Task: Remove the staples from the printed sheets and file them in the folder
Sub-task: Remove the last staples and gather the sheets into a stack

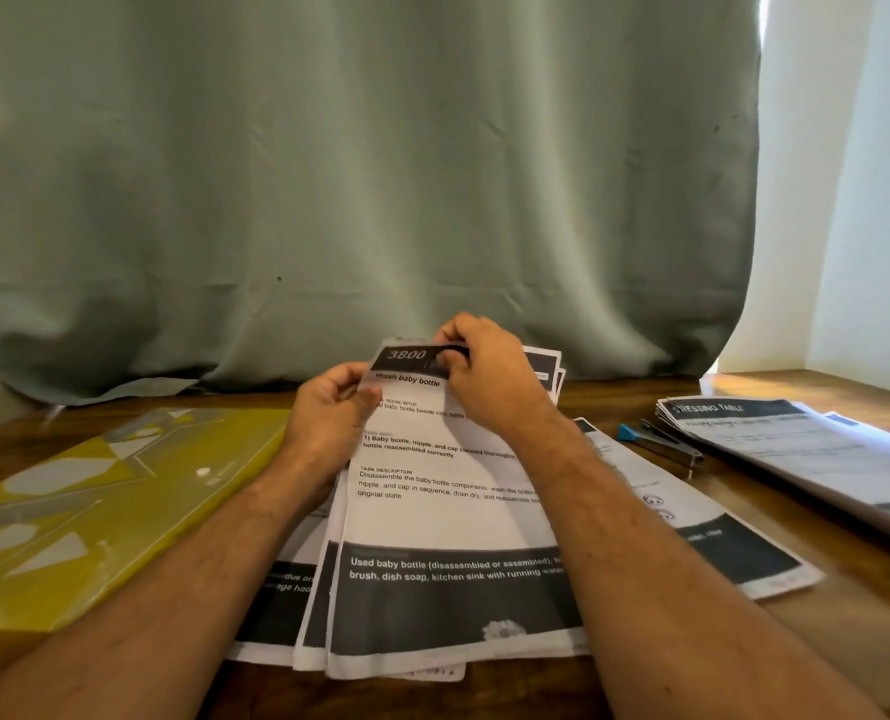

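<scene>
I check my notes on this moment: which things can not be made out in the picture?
Head view:
- Staple: hidden under the right hand on the top sheet.
- Lower sheets' text: covered by the top sheet and forearms.
- Right stack: cut off by the frame edge, print blurred.

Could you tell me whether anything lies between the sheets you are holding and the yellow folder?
Nothing visible does: the printed sheets sit just right of the closed yellow folder, with only the left hand gripping their edge.
</scene>
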The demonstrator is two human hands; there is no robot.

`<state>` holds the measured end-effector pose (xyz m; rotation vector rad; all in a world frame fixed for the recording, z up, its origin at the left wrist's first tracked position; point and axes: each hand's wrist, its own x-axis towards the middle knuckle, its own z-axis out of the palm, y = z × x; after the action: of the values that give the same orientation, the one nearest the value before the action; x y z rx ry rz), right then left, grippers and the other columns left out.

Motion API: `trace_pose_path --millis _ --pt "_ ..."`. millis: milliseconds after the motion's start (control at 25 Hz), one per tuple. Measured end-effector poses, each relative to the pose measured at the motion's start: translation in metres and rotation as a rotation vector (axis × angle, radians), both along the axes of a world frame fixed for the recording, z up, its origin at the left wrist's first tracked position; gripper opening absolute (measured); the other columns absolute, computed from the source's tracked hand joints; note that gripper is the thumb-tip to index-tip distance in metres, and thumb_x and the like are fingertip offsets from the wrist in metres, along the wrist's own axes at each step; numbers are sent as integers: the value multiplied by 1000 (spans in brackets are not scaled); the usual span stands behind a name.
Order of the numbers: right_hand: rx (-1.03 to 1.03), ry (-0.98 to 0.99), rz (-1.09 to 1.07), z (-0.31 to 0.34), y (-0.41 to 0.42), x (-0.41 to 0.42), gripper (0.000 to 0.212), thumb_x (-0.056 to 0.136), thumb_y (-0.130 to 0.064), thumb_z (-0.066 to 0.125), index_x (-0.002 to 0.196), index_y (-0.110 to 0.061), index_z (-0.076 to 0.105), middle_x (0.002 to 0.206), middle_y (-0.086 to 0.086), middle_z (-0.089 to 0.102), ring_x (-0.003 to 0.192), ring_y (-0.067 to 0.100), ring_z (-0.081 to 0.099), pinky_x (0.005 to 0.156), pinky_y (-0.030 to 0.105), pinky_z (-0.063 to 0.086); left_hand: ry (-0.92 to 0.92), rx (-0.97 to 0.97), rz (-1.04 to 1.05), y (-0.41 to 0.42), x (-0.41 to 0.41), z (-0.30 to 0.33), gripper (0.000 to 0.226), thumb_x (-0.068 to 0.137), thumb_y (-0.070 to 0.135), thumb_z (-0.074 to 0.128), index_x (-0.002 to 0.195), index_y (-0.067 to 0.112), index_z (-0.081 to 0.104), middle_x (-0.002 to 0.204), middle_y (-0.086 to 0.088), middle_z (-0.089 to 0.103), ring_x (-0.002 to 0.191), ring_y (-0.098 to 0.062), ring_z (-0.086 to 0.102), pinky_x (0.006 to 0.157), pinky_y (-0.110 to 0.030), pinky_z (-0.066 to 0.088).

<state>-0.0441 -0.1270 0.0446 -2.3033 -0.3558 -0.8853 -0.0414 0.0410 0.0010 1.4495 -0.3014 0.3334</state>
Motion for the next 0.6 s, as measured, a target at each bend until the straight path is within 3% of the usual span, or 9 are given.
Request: trace_pose_path --millis 120,200,280,360,440,480,520,600 --pt "-53 16 -18 -6 0 -5 18 99 -17 53 115 -18 63 103 -3 51 92 12 48 84 22 37 25 55 -40 4 -3 -2 17 103 12 53 101 12 70 99 -17 76 90 -34 71 90 -54 56" --pt "-88 -5 -37 -7 4 -7 22 97 -13 52 115 -14 64 103 2 50 92 19 51 89 30 44 -38 292 -12 6 -6 -5 23 105 24 50 100 17 71 98 -8 78 86 -17 75 78 -41 60" --pt "-100 -66 -34 -7 8 -11 26 90 -5 55 113 -12 64 106 9 51 94 29 57 92 38 48 -113 566 81 6 -12 -7 26 104 39 47 97 26 68 96 6 76 86 -7 71 72 -28 50" --pt "-91 -109 -32 -5 6 -17 31 86 -1 56 114 -13 62 108 10 50 94 32 58 88 40 50 -60 633 78 6 -15 -7 33 99 60 41 91 35 62 97 15 67 90 -7 61 76 -28 41" --pt "-93 -166 -42 -3 3 -22 29 88 -1 56 114 -11 61 107 9 48 90 29 57 83 39 49 56 673 -8 6 -17 -8 71 74 94 33 98 35 66 97 14 67 89 -9 59 81 -28 40" --pt "-96 -210 -41 -3 2 -24 27 89 -1 56 114 -10 61 106 9 48 87 27 56 80 36 49 65 723 -18 9 -11 -10 93 65 101 26 106 29 69 103 7 69 93 -14 60 86 -30 42" --pt "-99 -258 -32 -3 1 -25 25 89 -2 56 113 -8 61 105 9 48 83 24 53 77 33 48 59 783 -5 10 -7 -10 103 62 103 20 109 26 69 112 0 71 97 -19 62 89 -35 44" --pt "-98 -339 7 -4 2 -25 21 89 -1 57 110 -5 62 103 10 49 80 18 48 74 28 51 41 837 -23 12 -7 -10 105 54 106 12 108 31 63 109 -4 73 90 -21 66 88 -40 49"
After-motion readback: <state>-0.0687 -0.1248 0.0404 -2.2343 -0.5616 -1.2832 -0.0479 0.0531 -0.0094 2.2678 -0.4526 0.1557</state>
